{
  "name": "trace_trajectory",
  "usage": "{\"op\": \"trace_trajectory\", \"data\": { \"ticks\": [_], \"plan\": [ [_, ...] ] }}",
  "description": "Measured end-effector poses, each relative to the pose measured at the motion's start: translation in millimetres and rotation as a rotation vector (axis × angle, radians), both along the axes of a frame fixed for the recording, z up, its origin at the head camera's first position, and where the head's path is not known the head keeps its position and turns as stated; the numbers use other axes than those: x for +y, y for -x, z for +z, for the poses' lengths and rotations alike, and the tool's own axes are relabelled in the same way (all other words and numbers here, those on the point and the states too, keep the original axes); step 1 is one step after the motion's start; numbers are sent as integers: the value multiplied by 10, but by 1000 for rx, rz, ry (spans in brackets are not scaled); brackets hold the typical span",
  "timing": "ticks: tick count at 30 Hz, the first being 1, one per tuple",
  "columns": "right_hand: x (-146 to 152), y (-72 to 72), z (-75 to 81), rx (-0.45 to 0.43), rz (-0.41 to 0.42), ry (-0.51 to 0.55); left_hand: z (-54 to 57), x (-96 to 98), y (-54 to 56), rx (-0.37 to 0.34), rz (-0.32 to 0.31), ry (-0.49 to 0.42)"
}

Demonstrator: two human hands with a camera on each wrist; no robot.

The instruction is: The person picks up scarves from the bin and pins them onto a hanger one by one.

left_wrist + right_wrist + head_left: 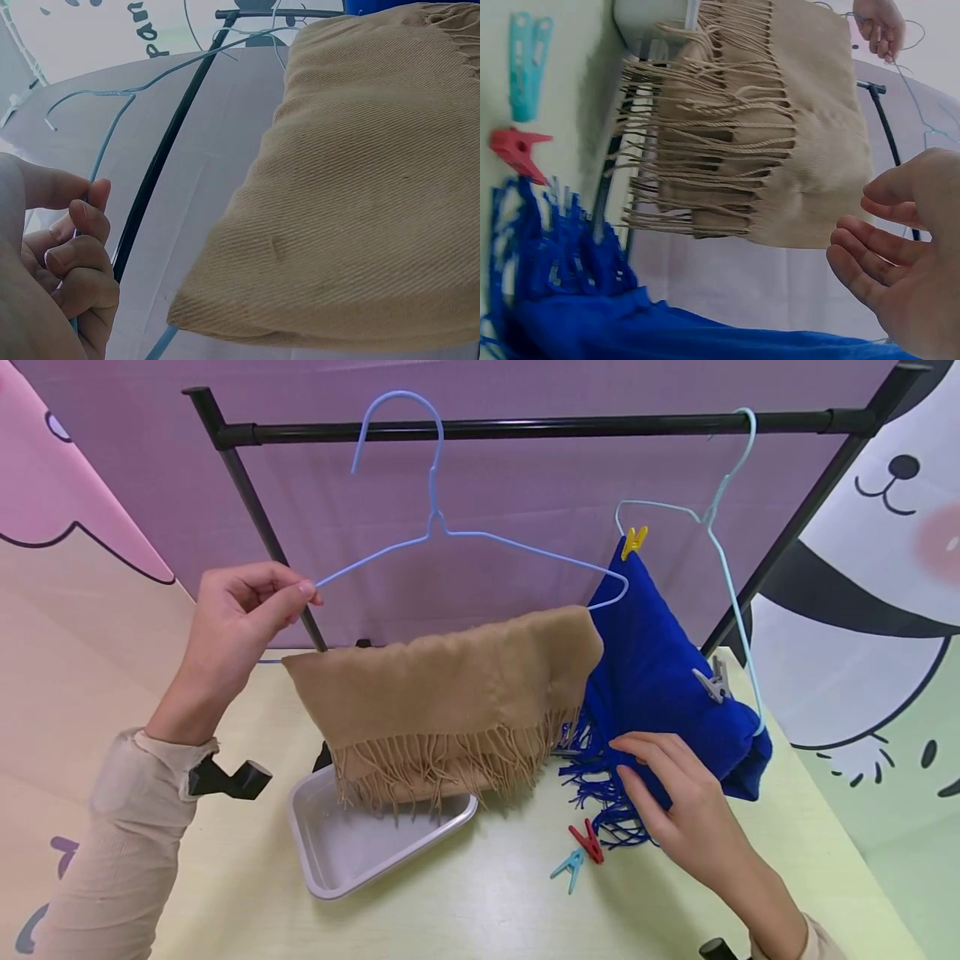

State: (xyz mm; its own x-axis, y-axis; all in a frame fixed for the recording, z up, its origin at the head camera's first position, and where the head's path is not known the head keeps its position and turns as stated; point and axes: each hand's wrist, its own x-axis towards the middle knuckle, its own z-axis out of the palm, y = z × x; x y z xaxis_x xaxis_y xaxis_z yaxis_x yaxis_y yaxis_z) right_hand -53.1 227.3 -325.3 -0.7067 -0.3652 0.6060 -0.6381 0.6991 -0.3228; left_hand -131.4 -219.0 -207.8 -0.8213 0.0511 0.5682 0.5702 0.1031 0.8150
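Note:
My left hand (pixel 240 618) pinches the left arm of a blue wire hanger (pixel 525 545) between thumb and fingers. A tan fringed scarf (pixel 450 685) is draped over the hanger's lower bar, its fringe hanging down. The hanger's hook stands in front of the black rail; whether it touches the rail I cannot tell. My right hand (pixel 678 806) is held in the air, fingers loosely bent and empty, in front of a blue fringed scarf (pixel 645 643). In the right wrist view that hand (pixel 900 247) is apart from the tan scarf's edge.
The blue scarf hangs from a pale green hanger (pixel 726 560) on the black rail (pixel 570 427), with a yellow clothespin (pixel 633 542) and a grey clothespin (pixel 714 681) on it. On the table lie a red clothespin (pixel 588 842), a light-blue clothespin (pixel 570 867) and a grey tray (pixel 318 868).

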Motion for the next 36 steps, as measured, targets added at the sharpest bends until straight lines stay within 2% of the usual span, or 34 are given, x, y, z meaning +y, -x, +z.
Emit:
{"op": "trace_trajectory", "data": {
  "ticks": [15,22,30,36],
  "plan": [
    [59,-64,-438,-136,-92,-69,-8,7,0,8,-4,-1],
    [56,-91,-599,-203,-136,-107,-8,1,-3,2,14,20],
    [42,-105,-743,-452,-163,-146,-39,-4,-8,-1,18,32],
    [60,-98,-879,-451,-163,-212,-55,-12,-4,10,28,48]
  ]
}}
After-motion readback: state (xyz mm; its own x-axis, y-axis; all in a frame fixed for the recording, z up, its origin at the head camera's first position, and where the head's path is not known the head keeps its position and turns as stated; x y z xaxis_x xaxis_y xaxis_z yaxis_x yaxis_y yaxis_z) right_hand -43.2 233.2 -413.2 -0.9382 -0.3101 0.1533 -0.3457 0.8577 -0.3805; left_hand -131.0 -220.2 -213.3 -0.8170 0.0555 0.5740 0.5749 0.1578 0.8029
